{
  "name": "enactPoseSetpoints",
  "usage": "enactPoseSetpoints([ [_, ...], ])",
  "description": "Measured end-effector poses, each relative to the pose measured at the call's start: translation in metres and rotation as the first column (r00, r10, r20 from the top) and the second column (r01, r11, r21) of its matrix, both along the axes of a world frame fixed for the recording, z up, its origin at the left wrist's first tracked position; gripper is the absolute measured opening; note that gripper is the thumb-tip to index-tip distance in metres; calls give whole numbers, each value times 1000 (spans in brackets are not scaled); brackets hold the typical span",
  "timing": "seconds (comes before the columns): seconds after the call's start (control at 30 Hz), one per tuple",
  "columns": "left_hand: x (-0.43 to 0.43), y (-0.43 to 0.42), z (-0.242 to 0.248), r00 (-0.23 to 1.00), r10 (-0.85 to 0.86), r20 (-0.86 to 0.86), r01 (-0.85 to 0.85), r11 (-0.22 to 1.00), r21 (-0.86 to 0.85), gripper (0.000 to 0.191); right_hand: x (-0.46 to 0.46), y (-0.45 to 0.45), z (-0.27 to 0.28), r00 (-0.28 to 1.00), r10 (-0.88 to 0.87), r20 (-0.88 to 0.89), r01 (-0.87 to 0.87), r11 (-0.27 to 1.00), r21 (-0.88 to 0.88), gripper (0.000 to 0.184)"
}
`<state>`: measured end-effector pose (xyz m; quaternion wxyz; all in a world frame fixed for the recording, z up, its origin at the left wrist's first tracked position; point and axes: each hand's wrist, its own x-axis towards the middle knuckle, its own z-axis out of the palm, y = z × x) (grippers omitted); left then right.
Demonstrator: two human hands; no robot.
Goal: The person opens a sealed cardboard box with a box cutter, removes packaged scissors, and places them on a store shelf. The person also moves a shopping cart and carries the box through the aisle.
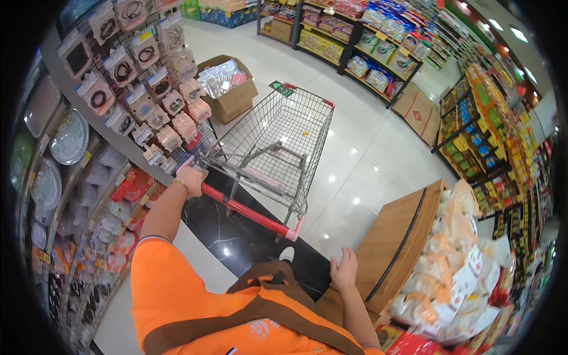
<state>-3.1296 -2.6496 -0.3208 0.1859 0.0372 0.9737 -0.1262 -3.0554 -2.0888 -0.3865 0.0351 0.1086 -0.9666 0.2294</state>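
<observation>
A wire shopping cart (284, 137) stands before me, its basket bare but for a small orange-yellow scrap (305, 133). My left hand (191, 178) grips the left end of the cart's red handle bar (248, 212). Off the bar, my right hand (344, 268) hangs with its fingers apart and holds nothing. It is close to the wooden side of a display stand (390, 230) with a black trim strip. A green sign with an arrow (282, 88) is at the cart's far left corner.
At left, a pegboard rack carries packaged hair ties (122, 69), beside shelves with plates (70, 135). A cardboard box (235, 100) of packets sits past the rack. Bagged goods (443, 266) top the stand at right. Farther off are snack shelves (381, 49) and flattened cardboard (417, 113).
</observation>
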Motion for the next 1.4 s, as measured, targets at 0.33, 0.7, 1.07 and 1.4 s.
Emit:
enactPoseSetpoints([
  [0.33, -173, 0, 0, 946, 200, 255, -163, 974, -158, 27, -12, 189, -92, 658, -435, 615, 371, 898, 238, 33],
  [0.7, -242, 27, -14, 851, 518, -85, -520, 808, -278, 46, -359, 333, -216, 573, -273, 773, 192, 961, 198, 33],
  [1.07, -435, 168, -10, 254, 743, -619, -542, 640, 545, 31, -986, 140, -26, 921, 282, 269, -69, 797, -600, 22],
  [1.4, -836, 200, -218, 140, 910, 390, -236, -352, 906, 75, -1180, 105, -84, 806, 394, 442, -521, 827, 213, 44],
])
